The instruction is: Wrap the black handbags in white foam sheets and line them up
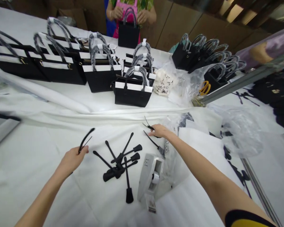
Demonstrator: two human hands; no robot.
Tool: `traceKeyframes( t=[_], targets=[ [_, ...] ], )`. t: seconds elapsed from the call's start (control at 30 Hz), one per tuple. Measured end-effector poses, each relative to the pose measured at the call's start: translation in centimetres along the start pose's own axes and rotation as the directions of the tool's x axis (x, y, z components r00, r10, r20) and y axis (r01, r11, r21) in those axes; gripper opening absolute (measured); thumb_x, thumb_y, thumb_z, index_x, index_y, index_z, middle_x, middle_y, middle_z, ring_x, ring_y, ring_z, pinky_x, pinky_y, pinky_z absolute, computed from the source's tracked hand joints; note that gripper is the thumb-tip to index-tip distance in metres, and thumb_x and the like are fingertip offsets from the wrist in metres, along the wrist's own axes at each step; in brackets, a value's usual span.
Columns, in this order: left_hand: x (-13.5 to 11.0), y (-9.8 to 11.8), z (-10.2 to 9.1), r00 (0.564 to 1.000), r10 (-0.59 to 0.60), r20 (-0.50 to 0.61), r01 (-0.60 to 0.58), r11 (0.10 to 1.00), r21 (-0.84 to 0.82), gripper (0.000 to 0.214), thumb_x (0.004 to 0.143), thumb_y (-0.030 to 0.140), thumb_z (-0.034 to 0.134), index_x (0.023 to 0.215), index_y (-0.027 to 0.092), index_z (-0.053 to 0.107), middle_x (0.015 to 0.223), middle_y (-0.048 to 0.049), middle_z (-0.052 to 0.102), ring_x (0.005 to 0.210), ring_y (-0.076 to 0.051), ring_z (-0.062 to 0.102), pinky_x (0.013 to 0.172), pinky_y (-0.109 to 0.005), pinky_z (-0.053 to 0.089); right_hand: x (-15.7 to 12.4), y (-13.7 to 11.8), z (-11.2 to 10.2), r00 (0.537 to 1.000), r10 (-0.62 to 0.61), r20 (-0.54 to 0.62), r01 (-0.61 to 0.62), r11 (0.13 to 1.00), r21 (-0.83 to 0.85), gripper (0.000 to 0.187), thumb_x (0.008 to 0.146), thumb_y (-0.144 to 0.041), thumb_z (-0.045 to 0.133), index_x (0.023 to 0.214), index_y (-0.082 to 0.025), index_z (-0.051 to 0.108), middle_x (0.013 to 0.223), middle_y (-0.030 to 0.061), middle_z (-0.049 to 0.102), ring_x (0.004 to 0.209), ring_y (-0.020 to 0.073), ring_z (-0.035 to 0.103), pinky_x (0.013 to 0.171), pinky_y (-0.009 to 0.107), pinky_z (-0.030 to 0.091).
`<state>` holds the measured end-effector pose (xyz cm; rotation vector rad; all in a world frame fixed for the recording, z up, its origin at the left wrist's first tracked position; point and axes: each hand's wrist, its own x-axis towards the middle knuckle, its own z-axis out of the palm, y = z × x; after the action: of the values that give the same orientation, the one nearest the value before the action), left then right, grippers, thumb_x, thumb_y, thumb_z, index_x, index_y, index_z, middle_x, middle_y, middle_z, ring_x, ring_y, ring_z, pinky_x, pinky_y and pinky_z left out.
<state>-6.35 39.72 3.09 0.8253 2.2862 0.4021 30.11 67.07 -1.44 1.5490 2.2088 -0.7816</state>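
My left hand (72, 159) is closed on a black strap (85, 138), which sticks up above the fingers. A pile of black straps with wide tab ends (118, 164) lies on the white cloth between my hands. My right hand (159, 130) pinches a thin black piece (150, 127) that splits into two narrow tips; its exact kind is hard to make out. Just below that hand lies another black strap (153, 142), its wide end beside clear plastic. A white tape dispenser (149, 178) stands to the right of the pile.
Several black handbags (132, 96) with wrapped handles stand in rows across the far table. Behind them a person in a pink apron (126, 6) holds a black handbag (128, 34). A metal bar (241, 80), a yellow ring-like item (204, 88) and crumpled plastic (241, 132) are at the right.
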Motion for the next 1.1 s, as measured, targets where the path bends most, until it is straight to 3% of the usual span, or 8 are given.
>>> traceKeyframes(
  t=[0.13, 0.33, 0.47, 0.6, 0.7, 0.9, 1.0, 1.1],
  targets=[
    [-2.6, -2.3, 4.2, 0.983, -0.130, 0.133, 0.116, 0.987, 0.110, 0.050, 0.074, 0.065, 0.046, 0.055, 0.020, 0.058, 0.057, -0.0095, 0.063, 0.066, -0.030, 0.064, 0.064, -0.037, 0.048, -2.4, -0.4, 3.0, 0.997, -0.046, 0.068, 0.049, 0.997, -0.056, 0.035, 0.068, -0.036, 0.077, 0.093, -0.016, 0.062, 0.093, 0.0099, 0.066, 0.088, 0.0237, 0.062, 0.074, 0.028, 0.045],
    [-3.4, 3.3, 11.8, 0.985, -0.168, -0.038, 0.171, 0.976, 0.132, 0.070, 0.071, 0.069, 0.051, 0.109, 0.010, 0.048, 0.109, -0.0261, 0.058, 0.102, -0.040, 0.058, 0.083, -0.050, 0.044, -4.6, -1.3, 3.7, 0.982, -0.169, 0.089, 0.178, 0.979, -0.102, 0.020, 0.093, -0.028, 0.047, 0.107, -0.016, 0.056, 0.102, 0.0120, 0.065, 0.094, 0.0205, 0.061, 0.079, 0.026, 0.041],
    [-3.4, 5.2, 13.3, 0.999, -0.036, 0.003, 0.036, 0.999, 0.033, 0.034, 0.076, 0.039, 0.057, 0.100, 0.016, 0.050, 0.110, -0.0191, 0.057, 0.102, -0.033, 0.058, 0.086, -0.045, 0.043, -5.4, -4.1, 3.1, 0.959, -0.274, 0.072, 0.279, 0.957, -0.073, 0.031, 0.098, -0.035, 0.035, 0.121, -0.018, 0.048, 0.100, 0.0100, 0.067, 0.091, 0.0202, 0.062, 0.076, 0.026, 0.041],
    [-3.2, 3.9, 11.6, 0.995, 0.092, 0.046, -0.085, 0.986, -0.142, 0.015, 0.079, 0.027, 0.051, 0.092, 0.019, 0.050, 0.080, -0.0060, 0.061, 0.084, -0.024, 0.061, 0.082, -0.038, 0.044, -7.0, -9.0, 6.0, 0.870, -0.465, 0.165, 0.478, 0.877, -0.047, 0.076, 0.063, -0.047, 0.080, 0.128, -0.028, 0.047, 0.111, 0.0057, 0.065, 0.101, 0.0246, 0.061, 0.079, 0.024, 0.042],
    [-3.7, 1.8, 7.9, 0.991, 0.132, 0.023, -0.119, 0.942, -0.314, 0.023, 0.085, 0.036, 0.045, 0.099, 0.019, 0.048, 0.063, 0.0017, 0.053, 0.066, -0.019, 0.058, 0.073, -0.034, 0.047, -8.0, -11.3, 8.9, 0.788, -0.536, 0.303, 0.604, 0.766, -0.217, 0.100, 0.046, -0.039, 0.089, 0.133, -0.022, 0.043, 0.105, 0.0107, 0.066, 0.090, 0.0289, 0.065, 0.073, 0.029, 0.046],
    [-8.3, -2.6, -0.2, 0.994, 0.091, -0.055, -0.104, 0.735, -0.670, 0.046, 0.084, 0.055, 0.046, 0.116, 0.023, 0.043, 0.060, 0.0089, 0.040, 0.051, -0.011, 0.049, 0.059, -0.027, 0.047, -7.9, -10.9, 9.5, 0.707, -0.608, 0.361, 0.707, 0.624, -0.332, 0.035, 0.082, -0.034, 0.064, 0.109, -0.014, 0.057, 0.109, 0.0143, 0.060, 0.093, 0.0258, 0.062, 0.075, 0.033, 0.048],
    [-10.2, -3.1, -0.1, 1.000, -0.014, -0.003, 0.009, 0.764, -0.645, 0.050, 0.076, 0.057, 0.059, 0.109, 0.021, 0.052, 0.056, 0.0100, 0.034, 0.042, -0.008, 0.036, 0.044, -0.021, 0.035, -7.7, -11.1, 8.6, 0.685, -0.616, 0.390, 0.728, 0.605, -0.323, 0.022, 0.082, -0.028, 0.062, 0.098, -0.013, 0.061, 0.112, 0.0145, 0.059, 0.102, 0.0257, 0.057, 0.081, 0.032, 0.046],
    [-11.0, -1.9, 3.2, 0.997, -0.065, 0.046, 0.080, 0.870, -0.486, 0.051, 0.080, 0.063, 0.048, 0.101, 0.017, 0.057, 0.050, 0.0092, 0.032, 0.040, -0.010, 0.035, 0.039, -0.022, 0.025, -7.6, -12.1, 7.6, 0.705, -0.592, 0.390, 0.707, 0.630, -0.322, 0.024, 0.083, -0.030, 0.060, 0.101, -0.014, 0.061, 0.104, 0.0122, 0.063, 0.102, 0.0245, 0.058, 0.084, 0.032, 0.045]
  ],
)
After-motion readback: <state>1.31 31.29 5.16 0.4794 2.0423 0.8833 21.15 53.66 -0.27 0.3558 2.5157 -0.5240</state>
